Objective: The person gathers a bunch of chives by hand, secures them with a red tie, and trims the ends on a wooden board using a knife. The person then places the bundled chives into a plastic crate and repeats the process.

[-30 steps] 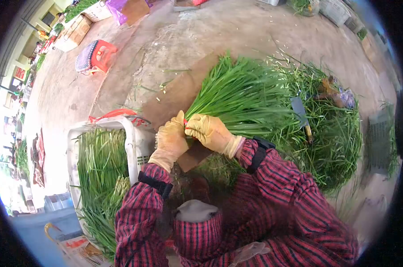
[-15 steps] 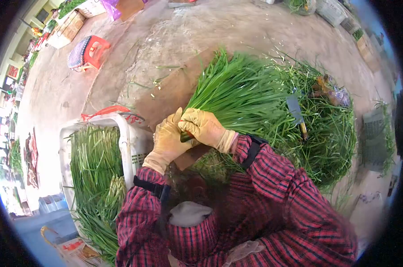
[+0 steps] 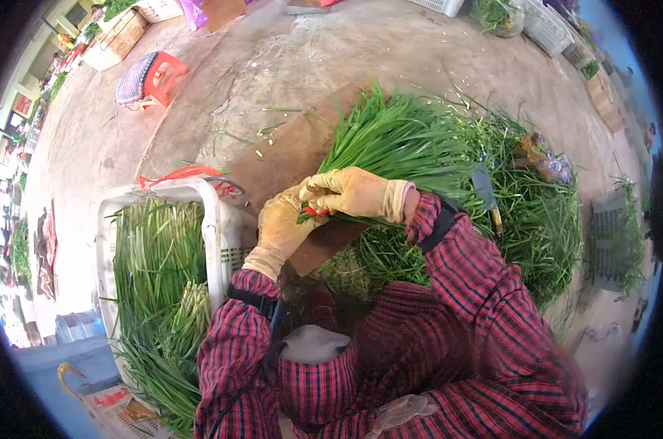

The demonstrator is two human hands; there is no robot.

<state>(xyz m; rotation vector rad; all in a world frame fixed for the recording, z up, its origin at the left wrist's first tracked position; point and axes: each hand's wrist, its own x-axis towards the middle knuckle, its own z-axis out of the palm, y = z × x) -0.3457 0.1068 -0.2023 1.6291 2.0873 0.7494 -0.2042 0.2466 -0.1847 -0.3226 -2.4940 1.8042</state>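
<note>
Both hands wear pale yellow gloves. My left hand point(image 3: 282, 219) is closed round the stem end of a large bunch of long green leaves point(image 3: 397, 146). My right hand point(image 3: 357, 194) is pinched at the same stem end, touching the left hand, with a bit of red band point(image 3: 315, 211) showing between them. The leaves fan out up and to the right, over a brown board point(image 3: 273, 164). To the left stands a white crate point(image 3: 213, 234) filled with upright bundles of the same greens point(image 3: 156, 249).
A heap of loose greens point(image 3: 536, 234) lies at the right, with a flat-bladed tool point(image 3: 484, 186) on it. Red strips point(image 3: 181, 175) hang on the crate's back rim. A red stool point(image 3: 163, 75) stands at the back left, and a grey crate point(image 3: 609, 234) at the far right.
My right hand has moved slightly right and up, its forearm now further right. More of the red band shows between the hands. The view has shifted slightly.
</note>
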